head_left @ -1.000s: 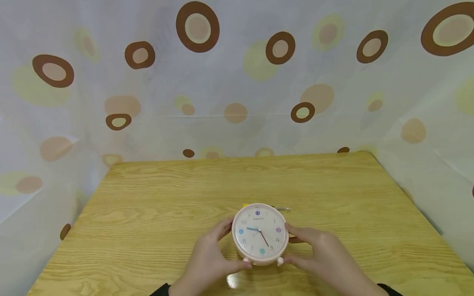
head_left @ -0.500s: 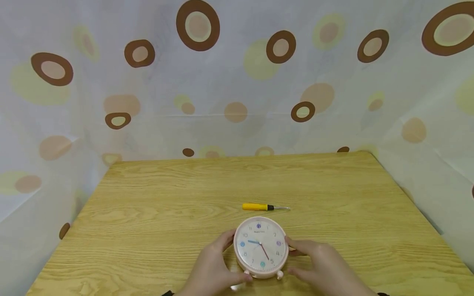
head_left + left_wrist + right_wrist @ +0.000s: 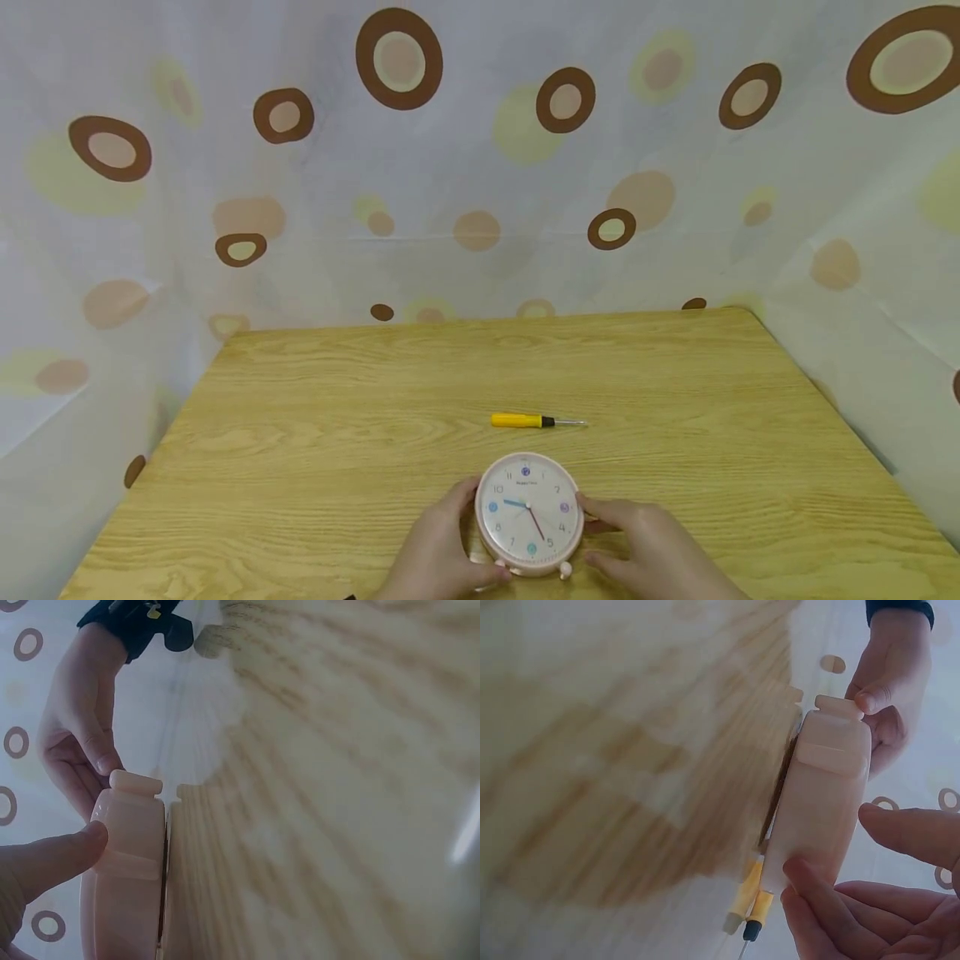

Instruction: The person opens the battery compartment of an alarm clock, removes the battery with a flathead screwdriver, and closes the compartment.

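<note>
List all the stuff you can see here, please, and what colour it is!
Analog clock: 1, pale pink with a white face, face up between the hands
Clock feet: 2, pale pink, on the clock's near side
Screwdriver: 1, yellow handle with black collar and silver shaft, lying beyond the clock
Wooden table: 1, yellowish brown, under everything
Backdrop: sheet count unclear, white with brown, peach and yellow spots, behind and beside the table
Dark cuffs: 2, at the wrists
Left hand: 1, bare, on the clock's left
Right hand: 1, bare, on its right
</note>
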The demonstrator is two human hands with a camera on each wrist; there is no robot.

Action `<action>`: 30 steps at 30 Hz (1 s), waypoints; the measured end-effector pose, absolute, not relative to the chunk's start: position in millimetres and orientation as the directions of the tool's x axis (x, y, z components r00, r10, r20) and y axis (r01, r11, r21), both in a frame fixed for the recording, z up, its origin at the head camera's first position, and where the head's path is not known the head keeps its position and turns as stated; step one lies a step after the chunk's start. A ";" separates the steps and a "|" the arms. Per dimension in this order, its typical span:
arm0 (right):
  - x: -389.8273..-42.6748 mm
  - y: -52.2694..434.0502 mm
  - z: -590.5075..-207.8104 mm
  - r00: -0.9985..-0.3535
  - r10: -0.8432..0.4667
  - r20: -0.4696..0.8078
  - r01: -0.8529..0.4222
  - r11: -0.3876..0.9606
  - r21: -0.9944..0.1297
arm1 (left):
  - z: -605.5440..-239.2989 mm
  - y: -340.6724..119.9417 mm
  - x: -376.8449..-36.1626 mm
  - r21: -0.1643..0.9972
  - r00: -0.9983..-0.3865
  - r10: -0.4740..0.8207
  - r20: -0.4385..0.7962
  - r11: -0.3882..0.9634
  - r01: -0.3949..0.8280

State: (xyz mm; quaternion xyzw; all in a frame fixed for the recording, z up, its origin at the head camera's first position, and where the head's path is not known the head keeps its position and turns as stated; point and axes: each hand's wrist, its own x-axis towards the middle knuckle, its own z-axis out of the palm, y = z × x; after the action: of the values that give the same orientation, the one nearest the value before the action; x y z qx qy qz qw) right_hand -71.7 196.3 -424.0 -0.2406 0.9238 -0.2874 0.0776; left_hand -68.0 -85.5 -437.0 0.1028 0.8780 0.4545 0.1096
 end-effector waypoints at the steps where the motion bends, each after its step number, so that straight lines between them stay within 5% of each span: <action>1: -71.6 196.4 -424.8 -0.871 -0.491 0.000 -0.406 0.721 -0.561 | -437.5 -85.0 -67.8 0.823 -0.954 0.280 -0.110 0.564 0.071; 13: -72.6 196.0 -426.5 -0.881 -0.470 -0.057 -0.361 0.744 -0.562 | -442.3 -84.3 -67.1 0.829 -0.950 0.286 -0.126 0.557 0.058; 30: -71.5 195.5 -424.9 -0.861 -0.509 0.012 -0.461 0.769 -0.443 | -444.4 -85.3 -67.4 0.840 -0.946 0.285 -0.155 0.542 0.026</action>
State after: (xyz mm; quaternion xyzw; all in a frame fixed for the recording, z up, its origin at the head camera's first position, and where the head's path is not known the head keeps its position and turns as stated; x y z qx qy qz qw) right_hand -71.5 195.5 -424.9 -0.2583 0.9388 -0.2211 0.0544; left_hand -67.4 -85.3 -444.4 0.0896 0.8670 0.4703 0.1378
